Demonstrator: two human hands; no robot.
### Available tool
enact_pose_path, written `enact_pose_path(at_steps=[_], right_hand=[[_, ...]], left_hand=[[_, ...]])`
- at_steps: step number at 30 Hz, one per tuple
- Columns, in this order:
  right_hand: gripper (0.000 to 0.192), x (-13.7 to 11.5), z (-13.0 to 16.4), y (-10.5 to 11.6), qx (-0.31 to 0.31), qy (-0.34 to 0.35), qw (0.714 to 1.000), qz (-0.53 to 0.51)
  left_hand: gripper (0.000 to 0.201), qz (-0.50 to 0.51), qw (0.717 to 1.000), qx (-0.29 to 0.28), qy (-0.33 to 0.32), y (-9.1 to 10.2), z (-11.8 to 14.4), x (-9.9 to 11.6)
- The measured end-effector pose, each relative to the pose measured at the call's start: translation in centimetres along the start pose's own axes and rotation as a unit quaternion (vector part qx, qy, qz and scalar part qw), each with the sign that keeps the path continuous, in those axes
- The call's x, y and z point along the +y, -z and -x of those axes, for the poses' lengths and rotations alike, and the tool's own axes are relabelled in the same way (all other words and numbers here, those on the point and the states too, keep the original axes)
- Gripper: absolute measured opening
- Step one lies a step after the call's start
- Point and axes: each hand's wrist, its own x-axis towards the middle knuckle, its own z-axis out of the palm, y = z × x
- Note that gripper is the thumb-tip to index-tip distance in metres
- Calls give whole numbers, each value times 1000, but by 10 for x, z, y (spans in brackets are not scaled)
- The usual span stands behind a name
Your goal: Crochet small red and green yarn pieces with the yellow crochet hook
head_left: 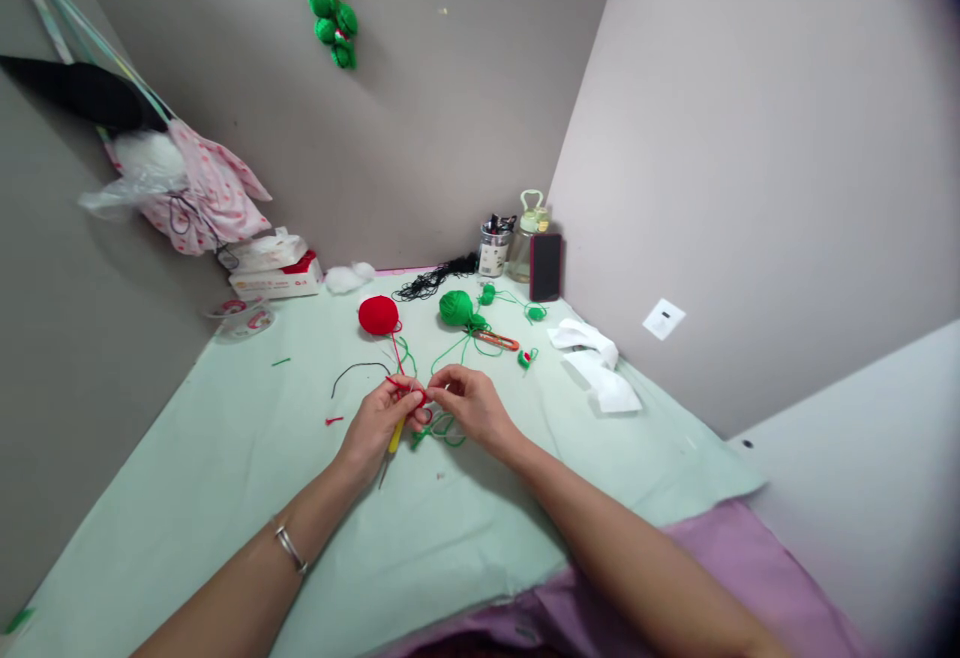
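My left hand [375, 426] pinches a small piece of red yarn [421, 398] between thumb and fingers. Meeting it from the right, my right hand [474, 406] has its thumb and fingertips closed at the same yarn. A strand runs up from there to the red yarn ball [379, 316]. Below my left fingers shows a yellow-handled crochet hook [396, 437], its thin metal end pointing down toward me; whether it is held or lies on the cloth, I cannot tell. Loose green yarn [448, 428] lies under and beside my hands.
Beyond my hands are a green yarn ball [455, 308], orange scissors [496, 340] and a small green-and-red crocheted piece [526, 358]. A phone [545, 268], bottle [519, 256] and pen cup [493, 252] stand at the back corner. White tissue [600, 368] lies right.
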Motion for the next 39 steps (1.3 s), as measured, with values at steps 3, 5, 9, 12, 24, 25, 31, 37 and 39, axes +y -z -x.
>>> enact_pose_path(at_steps=[3, 5, 9, 12, 24, 25, 31, 37, 39], right_hand=[[10, -1, 0, -1, 0, -14, 1000, -10], [10, -1, 1, -1, 1, -21, 1000, -13], [9, 0, 1, -1, 5, -29, 999, -21], [5, 1, 0, 0, 7, -31, 999, -29], [4, -4, 2, 0, -27, 8, 999, -41], [2, -4, 3, 0, -28, 12, 999, -38], [8, -1, 2, 1, -29, 30, 999, -19], [15, 1, 2, 2, -20, 38, 999, -2], [14, 1, 2, 2, -12, 39, 999, 1]], left_hand=[[22, -6, 1000, 2, 4, 0, -1, -1], [23, -9, 1000, 4, 8, 0, -1, -2], [24, -12, 1000, 10, 13, -1, -1, -4], [23, -10, 1000, 9, 19, -1, 0, -4], [31, 25, 998, 19, 55, -2, 1, 2], [31, 30, 998, 20, 57, -3, 2, 2], [27, 70, 995, 13, 66, -5, 5, 4], [13, 111, 991, -9, 69, -6, 6, 8], [12, 117, 990, -18, 72, -6, 6, 8]])
